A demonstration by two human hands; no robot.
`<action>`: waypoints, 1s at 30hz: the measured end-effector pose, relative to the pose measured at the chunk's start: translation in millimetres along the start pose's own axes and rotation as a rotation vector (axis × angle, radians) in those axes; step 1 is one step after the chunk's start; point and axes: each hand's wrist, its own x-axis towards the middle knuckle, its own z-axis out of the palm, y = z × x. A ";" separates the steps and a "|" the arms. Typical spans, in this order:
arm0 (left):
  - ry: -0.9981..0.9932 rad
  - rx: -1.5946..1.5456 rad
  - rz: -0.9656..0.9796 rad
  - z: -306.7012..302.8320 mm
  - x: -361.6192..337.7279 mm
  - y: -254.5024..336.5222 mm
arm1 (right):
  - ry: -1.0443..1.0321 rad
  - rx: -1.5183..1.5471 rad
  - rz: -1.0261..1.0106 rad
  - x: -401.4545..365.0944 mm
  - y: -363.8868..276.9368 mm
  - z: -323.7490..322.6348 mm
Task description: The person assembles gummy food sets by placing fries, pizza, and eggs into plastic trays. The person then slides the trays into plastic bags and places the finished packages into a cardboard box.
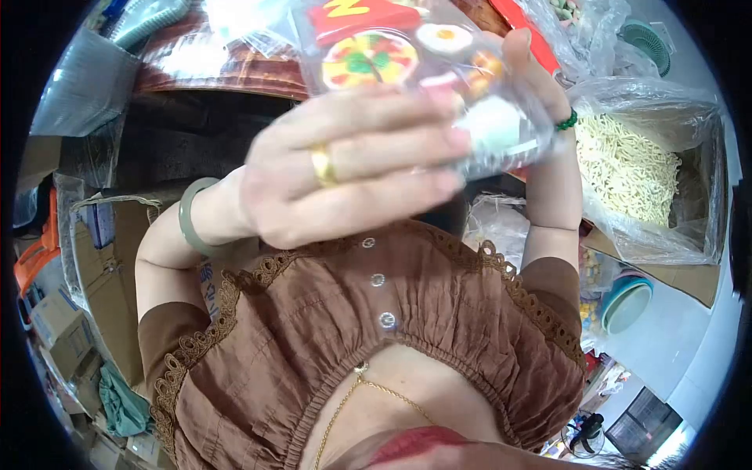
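A clear plastic package (368,59) with small food-shaped pieces, including a pizza, a fried egg and a red piece with a yellow mark, is held up before my chest. My right hand (533,70) holds its right side, the thumb showing at the edge and the other fingers hidden behind. Across the lower front of the package lies my left hand (360,164), back toward the camera, fingers stretched out and somewhat blurred, with a gold ring on one. Its thumb is not visible.
Beyond the package is a reddish-brown table (219,70) with plastic bags. A plastic-lined box (627,168) of pale, thin pieces stands at right, above green basins (627,305). At left are an open cardboard box (117,298) and stacked cartons (59,329).
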 end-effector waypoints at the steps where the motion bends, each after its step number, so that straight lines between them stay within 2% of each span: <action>1: -0.085 0.008 0.065 6.7 -0.2 -1.0 | -0.234 -0.325 -0.241 -5.7 -0.5 -12.8; 2: -0.167 0.019 0.132 14.9 -3.0 -4.5 | -0.255 -0.491 -0.102 -8.5 -16.0 -11.4; 3: -0.223 0.076 0.134 16.5 -13.6 -7.2 | -0.235 -0.582 -0.156 -7.6 -13.1 -16.5; 5: -0.019 -0.039 -0.060 13.9 -31.4 -7.2 | -0.253 -0.756 -0.255 -3.5 -2.0 -22.1; 6: 0.228 -0.115 -0.113 22.6 -43.1 -11.3 | -0.291 -0.759 -0.142 -6.6 -0.9 -17.6; 7: 0.296 -0.068 -0.286 26.8 -64.6 -12.6 | -0.331 -0.758 -0.024 -10.5 -1.6 -5.8; 8: 0.322 -0.051 -0.436 36.3 -78.6 -10.9 | -0.396 -1.118 -0.215 10.0 28.4 -35.0; 9: 0.346 -0.033 -0.585 45.9 -90.6 -9.0 | -0.434 -1.054 -0.233 9.6 43.0 -28.4; 10: 0.218 0.063 -0.806 55.2 -101.5 -4.4 | -0.472 -0.989 -0.250 11.9 56.7 -16.5; 11: 0.183 0.038 -0.990 69.4 -112.3 -4.9 | -0.443 -1.274 -0.192 18.8 70.4 -15.9; 13: 0.113 -0.048 -1.304 98.5 -139.3 -13.6 | -0.106 -1.469 -0.334 16.8 105.2 -9.0; 14: 0.107 -0.053 -1.297 104.3 -148.9 -18.3 | 0.074 -1.411 -0.484 14.3 119.5 -16.7; 16: 0.226 -0.370 -1.505 109.7 -159.9 -26.5 | 0.276 -1.436 -0.397 -9.7 128.3 -36.1; 17: 0.202 -0.291 -1.482 108.5 -159.3 -27.1 | 0.271 -1.374 -0.125 -22.7 129.9 -44.8; 20: 0.142 -0.468 -1.625 98.4 -140.2 -30.7 | 0.122 -1.284 0.440 -33.1 144.0 -53.9; 22: 0.139 -0.562 -1.634 99.2 -142.8 -36.9 | 0.150 -0.820 0.056 -27.3 188.4 -62.3; 23: 0.190 -0.648 -1.642 94.9 -130.2 -31.5 | 0.122 -0.696 -0.019 -20.2 194.3 -54.3; 25: 0.237 -0.809 -1.504 97.2 -149.6 -37.0 | 0.185 -0.703 -0.081 0.0 218.5 -47.2; 26: 0.309 -0.898 -1.487 96.5 -160.3 -38.6 | 0.157 -0.660 -0.062 1.5 210.2 -36.7; 27: 0.296 -0.911 -1.523 90.3 -165.6 -38.5 | 0.132 -0.613 -0.044 1.9 202.6 -25.8; 29: 0.291 -0.912 -1.582 85.9 -172.9 -37.7 | 0.221 -0.696 -0.131 4.9 217.3 -25.1; 30: 0.300 -0.900 -1.607 86.7 -175.9 -36.8 | 0.185 -0.800 -0.060 -9.4 194.9 -18.3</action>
